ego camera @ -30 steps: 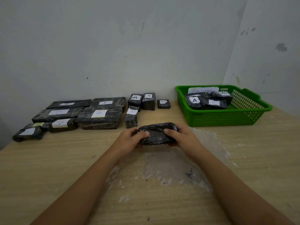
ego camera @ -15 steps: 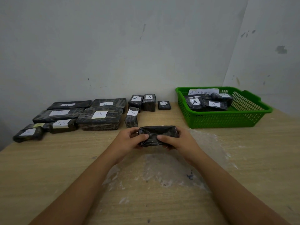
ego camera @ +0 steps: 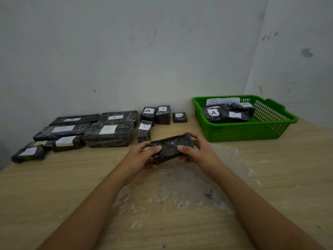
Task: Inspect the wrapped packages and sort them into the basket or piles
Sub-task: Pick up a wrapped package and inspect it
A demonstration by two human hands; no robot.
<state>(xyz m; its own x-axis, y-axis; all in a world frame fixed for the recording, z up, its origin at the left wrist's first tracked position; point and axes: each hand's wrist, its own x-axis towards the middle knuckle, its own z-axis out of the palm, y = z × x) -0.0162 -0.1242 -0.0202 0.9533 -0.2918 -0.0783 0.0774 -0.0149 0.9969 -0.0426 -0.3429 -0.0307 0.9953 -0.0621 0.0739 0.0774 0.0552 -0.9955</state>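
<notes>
Head view. A pale, scuffed wall corner backs a wooden counter [ego camera: 54,186] with a whitish worn patch at its centre. I hold one black wrapped package [ego camera: 172,147] above that patch, clear of the surface, tilted with its right end higher. My left hand [ego camera: 142,156] grips the left end, thumb on top and fingers curled beneath. My right hand [ego camera: 193,152] grips the right end in the same manner. This two-ended hold probably serves to turn the package for inspection; no label is visible on the face toward me, so its destination cannot be judged.

The sorted piles lie along the wall: long flat packages [ego camera: 108,131] with white labels at left, most reading B and one faintly A, and small blocks [ego camera: 163,114] marked A, B and D near the middle. Grouping seems to follow size.

The green basket [ego camera: 266,131] stands at right, near the wall. A paper sign [ego camera: 222,101] reading "ABNormal" leans inside its far wall. It contains several black packages, three showing A labels [ego camera: 213,112].
</notes>
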